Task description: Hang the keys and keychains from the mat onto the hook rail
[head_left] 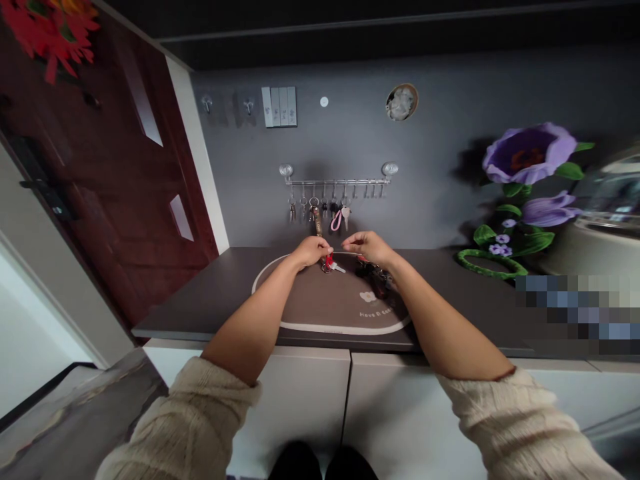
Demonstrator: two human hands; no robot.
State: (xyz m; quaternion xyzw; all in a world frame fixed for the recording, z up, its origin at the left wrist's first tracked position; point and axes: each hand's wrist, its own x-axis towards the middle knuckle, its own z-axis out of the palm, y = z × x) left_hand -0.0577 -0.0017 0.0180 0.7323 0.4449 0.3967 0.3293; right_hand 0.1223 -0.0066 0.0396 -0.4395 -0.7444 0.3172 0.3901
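Pinching a red fob [329,261] with its silver key [339,269] over the far part of a brown mat [315,300], the left hand [313,251] is apart from the right hand [373,249], whose thumb and forefinger curl toward each other; whether they grip anything cannot be told. Beneath the right hand, a dark bundle [376,279] lies on the mat, itself on a dark countertop [200,293]. Behind, a hooked rail [339,181] on the grey wall [345,140] bears several key sets and a pink loop [336,221], with purple flowers [547,210] standing at right.
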